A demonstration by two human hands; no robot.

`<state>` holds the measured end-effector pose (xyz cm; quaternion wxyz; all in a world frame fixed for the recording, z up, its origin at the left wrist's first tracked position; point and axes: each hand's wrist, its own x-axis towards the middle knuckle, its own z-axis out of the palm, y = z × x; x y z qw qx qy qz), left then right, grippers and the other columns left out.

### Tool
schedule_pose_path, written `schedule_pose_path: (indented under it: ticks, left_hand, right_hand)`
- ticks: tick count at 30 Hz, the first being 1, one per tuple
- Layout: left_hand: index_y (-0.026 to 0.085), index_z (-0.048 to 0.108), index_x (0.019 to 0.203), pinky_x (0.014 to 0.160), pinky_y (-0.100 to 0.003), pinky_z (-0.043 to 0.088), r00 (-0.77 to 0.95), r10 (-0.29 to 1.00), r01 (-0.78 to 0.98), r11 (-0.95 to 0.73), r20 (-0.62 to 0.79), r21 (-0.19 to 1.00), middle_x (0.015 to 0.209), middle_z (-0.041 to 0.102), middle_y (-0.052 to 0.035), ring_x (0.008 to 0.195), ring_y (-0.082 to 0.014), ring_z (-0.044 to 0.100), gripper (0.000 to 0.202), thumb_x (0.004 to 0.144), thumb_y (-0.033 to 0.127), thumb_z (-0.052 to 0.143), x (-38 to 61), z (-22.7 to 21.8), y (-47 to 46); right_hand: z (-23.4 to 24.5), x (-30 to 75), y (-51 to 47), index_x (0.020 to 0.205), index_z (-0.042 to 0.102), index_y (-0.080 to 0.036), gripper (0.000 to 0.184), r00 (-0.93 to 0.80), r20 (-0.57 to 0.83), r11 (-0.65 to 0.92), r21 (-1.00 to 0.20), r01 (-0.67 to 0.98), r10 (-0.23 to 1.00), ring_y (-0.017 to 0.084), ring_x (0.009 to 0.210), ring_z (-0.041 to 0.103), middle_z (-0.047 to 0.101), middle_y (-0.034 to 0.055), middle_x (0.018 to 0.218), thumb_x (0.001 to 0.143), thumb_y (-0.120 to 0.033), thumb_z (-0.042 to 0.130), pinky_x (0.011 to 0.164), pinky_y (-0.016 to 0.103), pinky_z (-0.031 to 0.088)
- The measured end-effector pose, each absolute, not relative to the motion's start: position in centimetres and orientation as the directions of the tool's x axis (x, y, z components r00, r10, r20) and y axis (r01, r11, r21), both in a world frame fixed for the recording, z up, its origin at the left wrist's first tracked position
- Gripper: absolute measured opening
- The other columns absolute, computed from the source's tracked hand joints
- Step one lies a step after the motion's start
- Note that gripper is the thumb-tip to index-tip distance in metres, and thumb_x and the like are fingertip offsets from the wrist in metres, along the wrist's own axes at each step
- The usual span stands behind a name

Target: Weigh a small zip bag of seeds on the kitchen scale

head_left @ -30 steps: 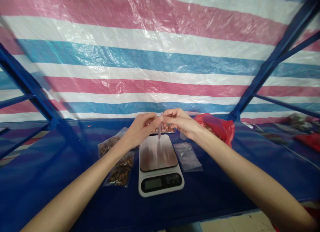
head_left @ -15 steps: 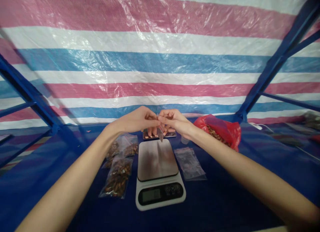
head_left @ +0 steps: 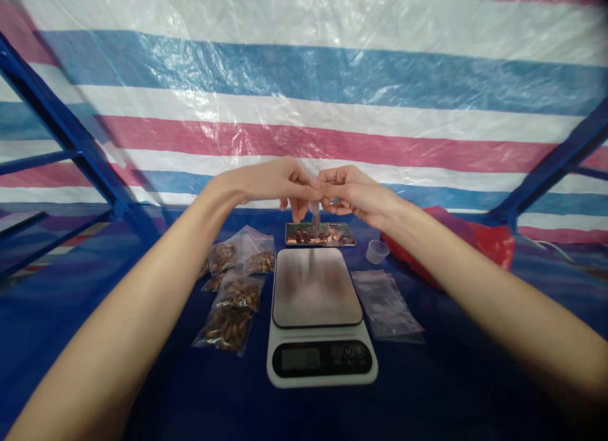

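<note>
Left hand (head_left: 272,186) and right hand (head_left: 357,194) are both narrowed to a pinch, with fingertips meeting on a small clear plastic piece (head_left: 314,214). It's too small for us to make out exactly. We've got it up over the digital kitchen scale (head_left: 316,287), probably to keep it off the weighing plate. Behind the scale sits a smartphone (head_left: 320,234), with a small plastic cup (head_left: 377,251) nearby. Zip bags of brown nuts (head_left: 232,308) lie left, a flat clear zip bag (head_left: 387,305) right, and a red plastic bag (head_left: 479,238) beyond. All this sits on a blue tarp (head_left: 95,358), facing a striped tarp (head_left: 304,67) on a blue metal frame (head_left: 66,111).
</note>
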<state>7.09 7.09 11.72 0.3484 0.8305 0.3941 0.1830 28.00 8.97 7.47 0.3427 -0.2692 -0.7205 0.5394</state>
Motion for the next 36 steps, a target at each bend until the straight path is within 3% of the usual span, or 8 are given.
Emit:
schedule_pose_path:
  ticks: [6,12,17,23,27,31,33,36]
  left_hand:
    - [0.016,0.081,0.084,0.06,-0.028,0.048,0.699,0.711,0.521,-0.426,-0.083,0.74,0.063,0.07,-0.0053,0.062,-0.0172,0.068,0.026,0.09,0.036,0.066,7.2,11.2,7.4]
    - [0.018,0.062,0.053,0.054,-0.027,0.042,0.705,0.704,0.559,-0.483,-0.08,0.675,0.05,0.059,-0.0034,0.048,-0.0124,0.055,0.036,0.088,0.027,0.058,7.5,10.8,7.2]
    - [0.021,0.047,0.045,0.052,-0.028,0.037,0.617,0.783,0.661,-0.455,-0.086,0.596,0.043,0.047,0.0,0.042,-0.0108,0.047,0.036,0.081,0.024,0.054,7.0,10.8,7.2]
    - [0.02,0.056,0.043,0.051,-0.029,0.036,0.552,0.833,0.769,-0.487,-0.046,0.414,0.046,0.058,-0.0051,0.044,-0.0118,0.048,0.035,0.077,0.029,0.053,7.1,10.8,7.4]
    - [0.019,0.073,0.059,0.06,-0.031,0.05,0.51,0.856,0.721,-0.481,0.087,0.499,0.064,0.072,-0.0087,0.061,-0.0184,0.066,0.031,0.079,0.031,0.052,6.9,11.0,7.4]
    - [0.02,0.077,0.07,0.064,-0.033,0.055,0.475,0.862,0.57,-0.454,0.175,0.685,0.079,0.078,-0.0108,0.075,-0.0225,0.073,0.032,0.082,0.032,0.05,6.2,11.0,7.5]
    - [0.02,0.073,0.065,0.06,-0.033,0.051,0.466,0.866,0.569,-0.45,0.181,0.688,0.07,0.074,-0.0098,0.065,-0.02,0.069,0.031,0.082,0.032,0.051,6.2,11.0,7.4]
    - [0.02,0.058,0.052,0.055,-0.031,0.042,0.503,0.847,0.589,-0.483,0.174,0.648,0.055,0.058,-0.0047,0.051,-0.0137,0.054,0.034,0.083,0.032,0.053,6.9,11.4,6.8]
  right_hand:
    - [7.2,28.7,9.6,0.079,0.068,-0.015,0.031,-0.68,0.205,0.37,-0.923,0.105,0.704,0.006,0.05,0.044,0.059,-0.0007,0.064,0.086,-0.041,0.083,0.042,0.02,0.02]
    - [7.3,28.9,9.4,0.077,0.069,-0.015,0.023,-0.728,0.209,0.437,-0.889,0.137,0.653,0.007,0.051,0.039,0.052,-0.0038,0.058,0.086,-0.034,0.079,0.046,0.023,0.024]
    - [7.4,28.9,9.1,0.065,0.063,-0.017,0.019,-0.625,0.18,0.445,-0.844,0.299,0.76,0.008,0.049,0.038,0.05,-0.0032,0.053,0.082,-0.02,0.071,0.047,0.025,0.024]
    - [7.0,28.2,9.0,0.067,0.052,-0.02,0.024,-0.473,0.275,0.471,-0.802,0.367,0.837,0.01,0.057,0.04,0.049,-0.0037,0.063,0.075,-0.011,0.073,0.049,0.026,0.026]
    - [6.8,28.4,9.6,0.089,0.058,-0.022,0.023,-0.41,0.116,0.119,-0.993,-0.017,0.905,0.017,0.074,0.059,0.064,0.0037,0.084,0.093,-0.041,0.07,0.062,0.028,0.049]
    - [6.0,28.1,9.9,0.098,0.058,-0.02,0.045,-0.526,-0.155,-0.273,-0.95,-0.154,0.836,0.022,0.077,0.069,0.07,0.009,0.087,0.106,-0.061,0.041,0.068,0.035,0.057]
    - [5.4,27.3,9.6,0.092,0.057,-0.019,0.047,-0.565,-0.207,-0.353,-0.922,-0.161,0.799,0.018,0.065,0.066,0.067,0.0058,0.077,0.111,-0.054,0.031,0.056,0.028,0.052]
    - [4.8,25.8,8.7,0.08,0.048,-0.021,0.037,-0.489,-0.191,-0.333,-0.917,-0.221,0.851,0.008,0.04,0.039,0.049,-0.0042,0.057,0.111,-0.033,0.031,0.036,0.017,0.024]
